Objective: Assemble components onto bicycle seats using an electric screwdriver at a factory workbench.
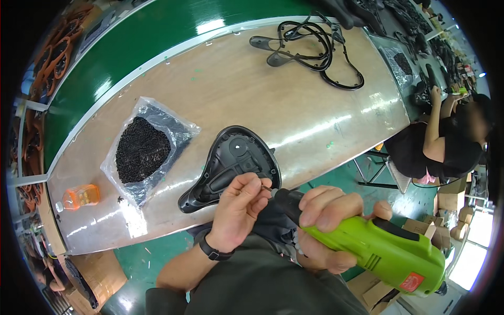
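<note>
My right hand (336,223) is wrapped round a bright green electric screwdriver (380,249) with a black nose, which points left. At the screwdriver's tip, my left hand (239,210) is closed in a pinch. Whatever small piece sits between those fingertips is too small to make out. Just beyond the left hand, a black bicycle saddle (239,149) lies underside up near the table's front edge, its ribbed inside showing. Part of its lower side is hidden behind my fingers. To its left, a clear plastic bag (181,126) lies open, with a heap of small black screws (140,149) in it.
An orange-filled plastic bottle (81,197) lies on its side at the table's left end. Black looped saddle frames (323,50) are piled at the back of the table (220,79). A seated co-worker (446,136) is at the right. Cardboard boxes (451,195) stand behind them.
</note>
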{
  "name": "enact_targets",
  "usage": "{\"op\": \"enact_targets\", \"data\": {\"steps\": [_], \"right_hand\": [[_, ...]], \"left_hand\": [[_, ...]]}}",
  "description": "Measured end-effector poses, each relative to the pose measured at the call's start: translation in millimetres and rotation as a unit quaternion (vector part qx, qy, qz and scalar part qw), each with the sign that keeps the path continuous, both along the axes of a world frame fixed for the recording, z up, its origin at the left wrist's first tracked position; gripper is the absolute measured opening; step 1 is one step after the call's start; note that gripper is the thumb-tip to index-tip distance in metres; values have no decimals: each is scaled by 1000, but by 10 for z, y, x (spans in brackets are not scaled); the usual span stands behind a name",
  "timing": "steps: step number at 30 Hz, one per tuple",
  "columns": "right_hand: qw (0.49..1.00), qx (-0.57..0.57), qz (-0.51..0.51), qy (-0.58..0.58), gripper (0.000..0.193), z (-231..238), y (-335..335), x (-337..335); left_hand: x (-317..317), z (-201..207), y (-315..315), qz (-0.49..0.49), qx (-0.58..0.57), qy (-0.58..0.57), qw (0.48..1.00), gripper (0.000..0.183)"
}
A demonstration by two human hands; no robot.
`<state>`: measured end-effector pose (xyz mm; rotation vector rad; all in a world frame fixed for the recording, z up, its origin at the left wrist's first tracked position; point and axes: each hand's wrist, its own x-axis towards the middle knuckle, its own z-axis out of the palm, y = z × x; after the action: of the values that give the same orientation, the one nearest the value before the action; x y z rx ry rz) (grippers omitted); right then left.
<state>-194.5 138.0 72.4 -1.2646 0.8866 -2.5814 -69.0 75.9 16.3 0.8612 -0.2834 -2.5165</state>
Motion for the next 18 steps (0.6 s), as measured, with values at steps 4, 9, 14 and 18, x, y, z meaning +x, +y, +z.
{"op": "enact_targets", "data": {"steps": [4, 9, 14, 18], "right_hand": [[1000, -9, -8, 12, 88, -100, 16, -27], [999, -26, -10, 26, 82, -159, 25, -43], [1000, 16, -8, 12, 79, -75, 120, -141], [994, 90, 49, -33, 74, -171, 194, -381]], "left_hand": [[-68, 16, 58, 4, 50, 21, 999, 11], [-113, 37, 100, 16, 69, 5, 997, 12], [-62, 143, 78, -54, -6, -50, 997, 22], [80, 29, -68, -109, -803, -317, 493, 38]]}}
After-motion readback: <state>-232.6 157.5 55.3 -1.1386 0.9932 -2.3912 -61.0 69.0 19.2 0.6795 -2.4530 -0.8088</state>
